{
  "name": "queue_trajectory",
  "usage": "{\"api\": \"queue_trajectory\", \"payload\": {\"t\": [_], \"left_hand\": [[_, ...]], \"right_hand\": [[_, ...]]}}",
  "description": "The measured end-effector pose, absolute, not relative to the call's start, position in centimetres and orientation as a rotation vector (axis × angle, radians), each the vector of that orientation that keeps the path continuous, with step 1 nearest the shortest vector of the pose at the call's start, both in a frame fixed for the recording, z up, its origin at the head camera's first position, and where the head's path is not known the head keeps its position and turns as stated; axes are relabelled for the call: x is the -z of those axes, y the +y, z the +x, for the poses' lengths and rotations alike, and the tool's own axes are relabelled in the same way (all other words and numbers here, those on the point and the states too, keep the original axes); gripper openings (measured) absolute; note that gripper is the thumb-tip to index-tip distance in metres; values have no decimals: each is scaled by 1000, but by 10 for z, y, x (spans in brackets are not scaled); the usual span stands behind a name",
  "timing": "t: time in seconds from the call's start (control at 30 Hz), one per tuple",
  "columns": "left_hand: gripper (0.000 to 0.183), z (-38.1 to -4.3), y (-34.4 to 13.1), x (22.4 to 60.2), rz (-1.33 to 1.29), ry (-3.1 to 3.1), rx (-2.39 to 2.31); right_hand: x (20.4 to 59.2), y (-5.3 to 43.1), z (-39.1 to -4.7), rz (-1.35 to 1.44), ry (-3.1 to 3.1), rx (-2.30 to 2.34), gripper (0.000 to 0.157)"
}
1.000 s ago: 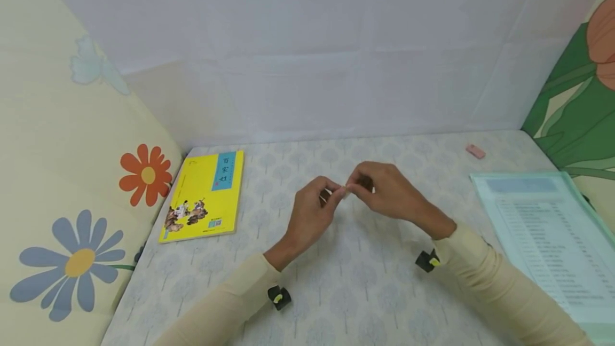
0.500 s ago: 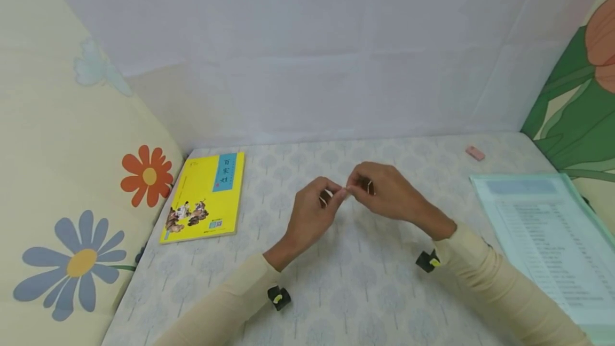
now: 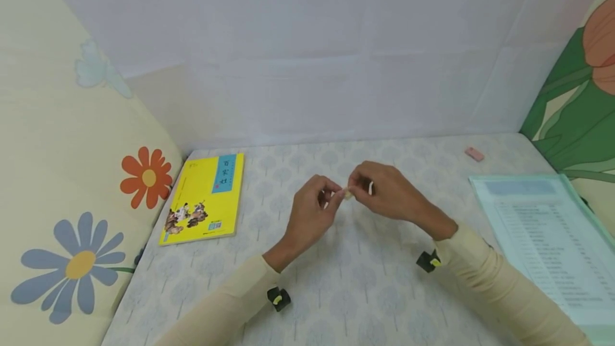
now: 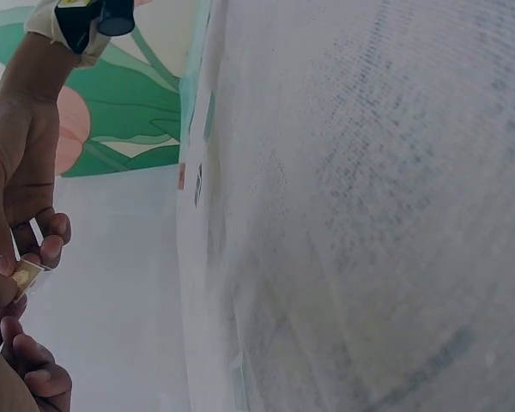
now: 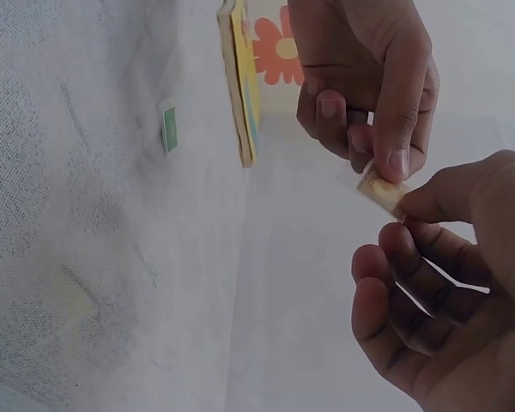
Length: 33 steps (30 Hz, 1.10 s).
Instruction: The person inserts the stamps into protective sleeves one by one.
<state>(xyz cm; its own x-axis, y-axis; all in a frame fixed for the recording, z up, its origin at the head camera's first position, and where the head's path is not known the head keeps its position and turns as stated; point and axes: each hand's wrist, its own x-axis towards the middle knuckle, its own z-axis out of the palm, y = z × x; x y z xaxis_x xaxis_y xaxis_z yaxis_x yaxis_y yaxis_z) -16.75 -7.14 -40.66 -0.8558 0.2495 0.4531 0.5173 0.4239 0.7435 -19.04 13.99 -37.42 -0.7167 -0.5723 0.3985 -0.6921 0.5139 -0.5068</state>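
Above the middle of the table, my left hand point(image 3: 312, 208) and right hand point(image 3: 390, 192) meet at their fingertips. Between them is a small tan stamp point(image 5: 383, 190) with a pale toothed edge; a bit of clear film seems to show beside it. Each hand pinches the stamp between thumb and fingers, the left at one end and the right at the other. In the left wrist view the stamp point(image 4: 26, 276) is partly covered by a thumb. The right hand's other fingers point(image 5: 373, 313) curl loosely under it.
A yellow book point(image 3: 204, 196) lies at the table's left. On the right are a pale green-edged printed sheet point(image 3: 538, 239) and, behind it, a small pink block point(image 3: 474, 154). A small green stamp-like rectangle point(image 5: 170, 127) shows on the table in the right wrist view. White cloth point(image 3: 307, 68) hangs behind.
Both hands have stayed almost in place. Their fingertips have shifted slightly, and more of the tan stamp shows between them now.
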Motion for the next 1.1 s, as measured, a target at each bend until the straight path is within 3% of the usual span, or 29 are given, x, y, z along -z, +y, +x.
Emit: {"api": "queue_trajectory", "payload": {"t": [0.63, 1.1], "left_hand": [[11, -168, -74, 411, -570, -2807, 1247], [8, -169, -75, 416, -577, -2841, 1226]], "right_hand": [[397, 140, -201, 910, -2877, -1241, 9], [440, 129, -214, 651, -3092, -1035, 6]]}}
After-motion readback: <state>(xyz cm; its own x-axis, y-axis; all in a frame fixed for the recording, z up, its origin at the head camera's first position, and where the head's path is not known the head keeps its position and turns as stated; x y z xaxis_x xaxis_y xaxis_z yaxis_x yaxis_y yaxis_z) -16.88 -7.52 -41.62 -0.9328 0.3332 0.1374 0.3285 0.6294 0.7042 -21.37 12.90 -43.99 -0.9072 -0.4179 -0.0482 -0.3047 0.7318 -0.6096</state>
